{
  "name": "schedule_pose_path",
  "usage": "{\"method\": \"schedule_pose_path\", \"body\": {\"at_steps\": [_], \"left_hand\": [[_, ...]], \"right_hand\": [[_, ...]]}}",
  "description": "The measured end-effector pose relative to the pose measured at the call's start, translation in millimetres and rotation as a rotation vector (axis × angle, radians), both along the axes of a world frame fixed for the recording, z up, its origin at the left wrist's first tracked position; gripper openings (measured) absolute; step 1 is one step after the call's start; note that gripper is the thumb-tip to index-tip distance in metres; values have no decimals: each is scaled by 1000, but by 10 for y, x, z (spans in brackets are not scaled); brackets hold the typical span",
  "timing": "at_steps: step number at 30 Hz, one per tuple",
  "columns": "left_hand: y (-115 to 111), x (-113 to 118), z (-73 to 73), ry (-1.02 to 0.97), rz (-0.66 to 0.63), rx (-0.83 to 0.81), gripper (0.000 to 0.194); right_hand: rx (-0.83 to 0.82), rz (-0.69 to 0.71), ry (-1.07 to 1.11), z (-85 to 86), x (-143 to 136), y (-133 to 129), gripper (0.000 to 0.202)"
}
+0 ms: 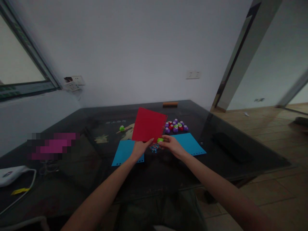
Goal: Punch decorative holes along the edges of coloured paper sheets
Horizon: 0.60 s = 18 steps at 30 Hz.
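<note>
A red sheet of paper is held up and tilted over the table, with a row of holes along its right edge. My left hand grips its lower edge between thumb and fingers. My right hand is closed around a small green hole punch at the sheet's lower right corner. Below the hands lies a pile of tiny blue and red paper dots. A blue sheet lies under my left hand, and another blue sheet beside my right; both have holes along the near edge.
Behind my right hand sits a cluster of purple, red and green one-eyed pieces. A single green one stands at the left. A brown roll lies by the wall, a dark flat object at right, and a white device with cable at left.
</note>
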State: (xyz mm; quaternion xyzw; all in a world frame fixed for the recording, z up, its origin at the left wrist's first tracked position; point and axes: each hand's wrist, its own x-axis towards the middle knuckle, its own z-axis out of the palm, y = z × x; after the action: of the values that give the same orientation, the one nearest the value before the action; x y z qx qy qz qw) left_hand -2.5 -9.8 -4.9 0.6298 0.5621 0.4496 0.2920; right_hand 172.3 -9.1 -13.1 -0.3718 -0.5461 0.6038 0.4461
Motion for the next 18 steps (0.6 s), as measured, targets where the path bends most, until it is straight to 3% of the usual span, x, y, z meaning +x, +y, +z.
{"method": "schedule_pose_path", "body": {"at_steps": [10, 18], "left_hand": [[20, 2, -47, 37, 55, 0, 25], [-11, 20, 0, 59, 85, -3, 22]], "right_hand": [[17, -19, -37, -10, -26, -15, 36], [11, -10, -23, -42, -40, 0, 41]]}}
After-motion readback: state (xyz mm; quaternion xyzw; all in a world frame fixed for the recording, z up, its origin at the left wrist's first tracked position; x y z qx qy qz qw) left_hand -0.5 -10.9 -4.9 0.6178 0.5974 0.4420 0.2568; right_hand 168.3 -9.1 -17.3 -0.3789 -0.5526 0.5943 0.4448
